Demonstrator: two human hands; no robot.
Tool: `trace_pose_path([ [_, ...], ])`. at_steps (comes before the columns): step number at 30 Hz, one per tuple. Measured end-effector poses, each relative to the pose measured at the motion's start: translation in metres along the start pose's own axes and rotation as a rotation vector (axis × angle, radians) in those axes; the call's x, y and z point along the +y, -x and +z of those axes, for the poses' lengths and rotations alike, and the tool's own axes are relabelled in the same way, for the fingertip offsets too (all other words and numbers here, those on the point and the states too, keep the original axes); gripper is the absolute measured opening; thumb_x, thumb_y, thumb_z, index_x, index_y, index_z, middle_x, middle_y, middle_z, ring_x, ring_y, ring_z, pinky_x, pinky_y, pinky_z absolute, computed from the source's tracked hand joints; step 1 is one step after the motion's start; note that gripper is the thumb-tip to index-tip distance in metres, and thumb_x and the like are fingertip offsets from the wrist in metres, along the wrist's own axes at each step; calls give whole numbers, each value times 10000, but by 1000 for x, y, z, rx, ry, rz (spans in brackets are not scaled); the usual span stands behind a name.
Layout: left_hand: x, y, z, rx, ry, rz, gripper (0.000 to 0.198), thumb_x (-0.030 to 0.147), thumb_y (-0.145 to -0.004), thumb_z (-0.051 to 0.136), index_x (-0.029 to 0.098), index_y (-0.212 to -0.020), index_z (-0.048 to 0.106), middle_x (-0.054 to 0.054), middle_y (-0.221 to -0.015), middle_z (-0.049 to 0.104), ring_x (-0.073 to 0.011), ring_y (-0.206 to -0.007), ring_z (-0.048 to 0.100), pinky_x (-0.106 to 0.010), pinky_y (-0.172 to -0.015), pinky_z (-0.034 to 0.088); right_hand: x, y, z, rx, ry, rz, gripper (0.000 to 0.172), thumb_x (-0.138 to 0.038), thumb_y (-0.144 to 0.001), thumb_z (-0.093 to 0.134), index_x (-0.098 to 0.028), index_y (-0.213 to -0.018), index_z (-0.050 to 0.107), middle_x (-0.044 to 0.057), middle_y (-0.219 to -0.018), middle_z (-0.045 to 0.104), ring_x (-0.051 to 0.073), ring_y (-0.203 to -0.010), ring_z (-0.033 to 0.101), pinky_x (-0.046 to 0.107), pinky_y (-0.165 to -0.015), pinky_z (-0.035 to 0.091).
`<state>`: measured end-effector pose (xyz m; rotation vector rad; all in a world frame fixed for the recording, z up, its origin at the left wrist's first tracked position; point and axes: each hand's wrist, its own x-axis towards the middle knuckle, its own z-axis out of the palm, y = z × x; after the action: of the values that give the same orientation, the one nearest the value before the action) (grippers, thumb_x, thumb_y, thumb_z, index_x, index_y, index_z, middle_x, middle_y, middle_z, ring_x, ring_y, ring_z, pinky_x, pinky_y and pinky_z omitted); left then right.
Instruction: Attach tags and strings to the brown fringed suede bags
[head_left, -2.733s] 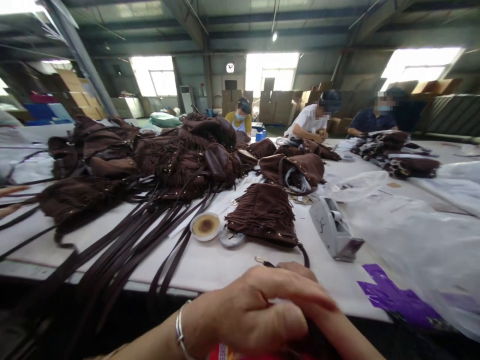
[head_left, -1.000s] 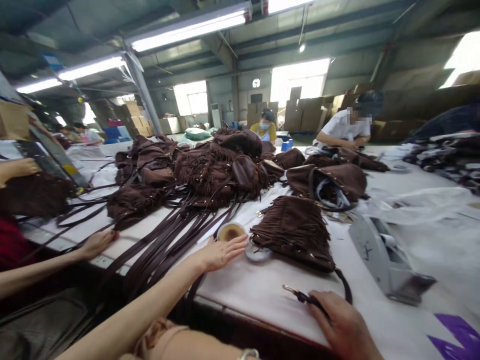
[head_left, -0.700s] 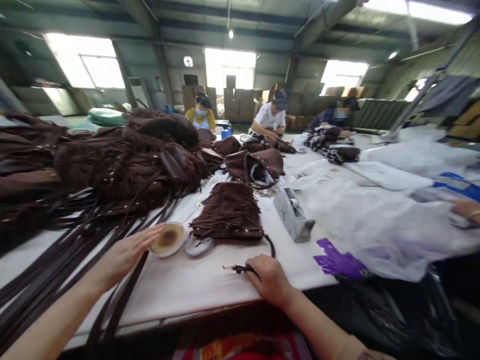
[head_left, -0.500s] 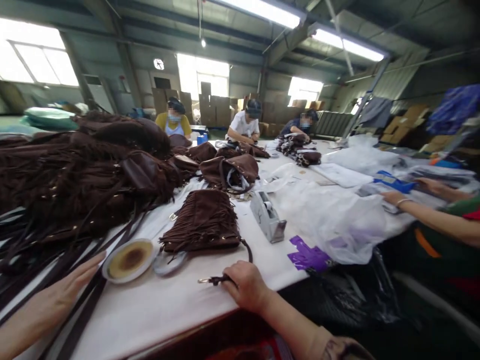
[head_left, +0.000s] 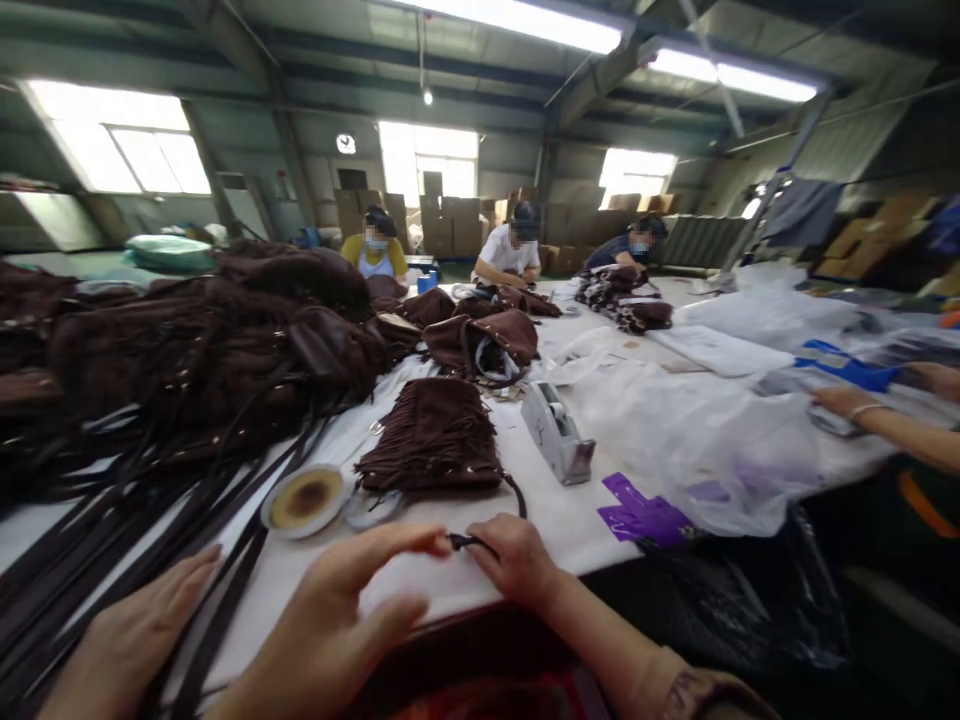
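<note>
My right hand (head_left: 516, 562) is closed on the dark strap end (head_left: 466, 542) of a brown fringed bag (head_left: 435, 440), at the table's near edge. From the left, my left hand (head_left: 337, 615) reaches in with fingers apart; its index fingertip touches that strap end. The strap curves from the bag's right corner down to my right hand. A round tape roll (head_left: 304, 498) lies just left of the bag.
Another hand (head_left: 127, 640) lies flat on several long brown straps (head_left: 150, 520) at the lower left. A pile of brown bags (head_left: 210, 340) fills the left. A grey tape dispenser (head_left: 555, 432), purple sheet (head_left: 645, 515) and clear plastic bags (head_left: 712, 440) lie right. A person's arm (head_left: 885, 425) reaches in at right; three people sit far back.
My left hand has come off the tape roll and crossed right to the strap end. My right hand kept hold of the strap throughout. The view swung right, then partly back.
</note>
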<state>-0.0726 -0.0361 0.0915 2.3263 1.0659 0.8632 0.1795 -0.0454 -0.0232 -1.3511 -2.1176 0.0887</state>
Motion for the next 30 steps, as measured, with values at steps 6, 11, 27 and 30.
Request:
trace_pose_path([
  [6, -42, -12, 68, -32, -221, -61, 476, 214, -809, 654, 150, -1271, 560, -164, -1310, 570, -296, -1207, 538, -445, -1037, 466, 1, 2, -1, -24, -23, -51, 190, -284, -968, 502, -186, -985, 664, 46, -789, 676, 174, -749, 598, 273, -707, 406],
  [11, -46, -11, 87, -194, -346, -88, 191, 197, -877, 550, 169, -1029, 663, -111, -964, 661, -243, -920, 627, -382, -829, 532, 0, 4, -5, -65, 55, -99, 183, -258, -973, 487, -177, -981, 650, 52, -779, 651, 191, -757, 578, 301, -716, 409],
  [27, -57, -3, 93, -227, -344, 143, 128, 198, -869, 578, 192, -754, 633, -68, -779, 630, -217, -751, 591, -346, -638, 455, -15, -5, 1, -198, -66, -135, 167, -188, -904, 539, -226, -1035, 636, 69, -953, 649, 228, -874, 591, 379, -789, 472],
  [30, -54, -5, 68, -227, -320, 186, 189, 232, -905, 554, 198, -742, 642, -52, -763, 631, -192, -719, 576, -313, -628, 439, -14, -4, 11, -146, -53, -133, 160, -189, -944, 496, -224, -911, 649, 52, -843, 630, 205, -795, 579, 356, -753, 450],
])
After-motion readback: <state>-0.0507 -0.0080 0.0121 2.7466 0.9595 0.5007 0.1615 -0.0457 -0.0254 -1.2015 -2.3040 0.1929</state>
